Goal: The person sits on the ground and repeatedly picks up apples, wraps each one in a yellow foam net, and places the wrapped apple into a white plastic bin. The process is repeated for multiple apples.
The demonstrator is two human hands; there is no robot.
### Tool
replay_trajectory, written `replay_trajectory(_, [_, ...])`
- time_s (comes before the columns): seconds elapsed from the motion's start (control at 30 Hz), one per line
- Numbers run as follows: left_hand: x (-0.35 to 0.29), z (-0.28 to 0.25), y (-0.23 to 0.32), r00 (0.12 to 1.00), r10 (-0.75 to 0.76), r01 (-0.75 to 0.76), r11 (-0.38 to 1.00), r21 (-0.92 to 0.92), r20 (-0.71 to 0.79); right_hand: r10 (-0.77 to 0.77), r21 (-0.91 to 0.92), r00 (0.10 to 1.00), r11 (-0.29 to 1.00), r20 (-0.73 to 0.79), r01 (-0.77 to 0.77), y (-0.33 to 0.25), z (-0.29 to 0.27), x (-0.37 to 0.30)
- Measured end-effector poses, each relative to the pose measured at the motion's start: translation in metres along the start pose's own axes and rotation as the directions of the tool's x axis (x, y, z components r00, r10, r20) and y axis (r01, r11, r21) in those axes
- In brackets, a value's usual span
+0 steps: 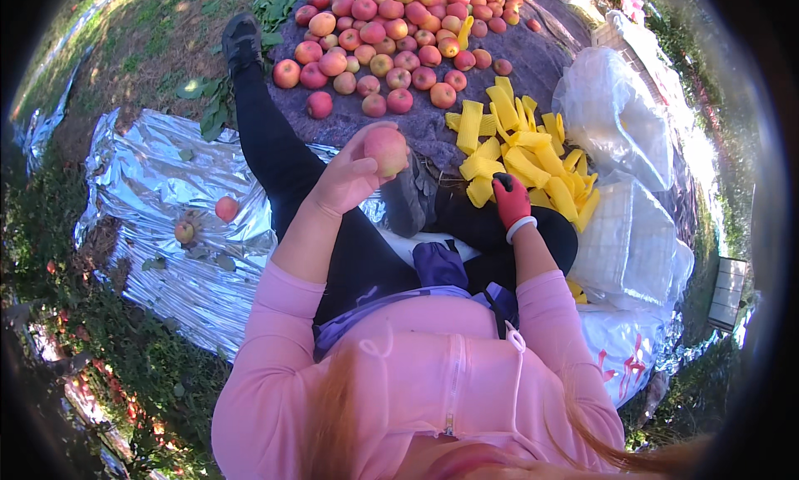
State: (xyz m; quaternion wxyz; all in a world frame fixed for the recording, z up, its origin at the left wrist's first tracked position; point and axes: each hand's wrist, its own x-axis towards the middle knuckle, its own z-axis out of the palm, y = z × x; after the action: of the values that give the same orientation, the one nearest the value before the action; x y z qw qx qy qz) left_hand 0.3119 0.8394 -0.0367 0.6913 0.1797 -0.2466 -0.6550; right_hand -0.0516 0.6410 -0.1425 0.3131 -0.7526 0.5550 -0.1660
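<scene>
My bare left hand is closed round a pale red apple, raised in front of my body over my leg. The apple's reddish side faces away from my palm. On my right hand is a red glove with black fingertips. Its fingers curl together at the near edge of a heap of yellow foam net sleeves. Whether a sleeve is pinched in them is hidden. Beyond both hands spreads a big pile of red and yellowish apples on a dark cloth.
Silver reflective film covers ground at the left, with two loose apples on it. Clear plastic bags and a white crate stand at the right. My black-clad legs stretch between film and cloth. Grass lies around.
</scene>
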Motion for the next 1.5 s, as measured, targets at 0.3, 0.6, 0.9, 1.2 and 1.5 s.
replay_trajectory(0.3, [-0.065,-0.104,0.079,0.818,0.407,-0.450,0.893,-0.011,-0.408,0.023,-0.044,0.999,0.999,0.023,-0.022,-0.009,0.000,0.000])
replay_trajectory(0.6, [-0.243,-0.227,0.094,0.414,0.717,0.908,-0.281,0.312,-0.561,-0.025,-0.121,0.995,0.992,0.092,0.037,-0.027,-0.004,-0.003])
replay_trajectory(0.9, [-0.088,-0.215,0.150,0.629,0.758,0.739,-0.515,0.433,-0.171,-0.037,-0.150,0.991,0.987,0.126,0.056,-0.034,-0.002,-0.003])
replay_trajectory(1.2, [0.152,-0.222,0.098,0.989,-0.016,0.097,-0.677,0.729,-0.146,-0.058,-0.200,0.994,0.977,0.090,0.075,-0.028,0.005,0.006])
replay_trajectory(1.5, [0.187,-0.262,0.015,0.971,0.131,0.192,-0.926,0.326,-0.200,-0.061,-0.206,0.993,0.975,0.104,0.082,-0.031,0.006,0.013])
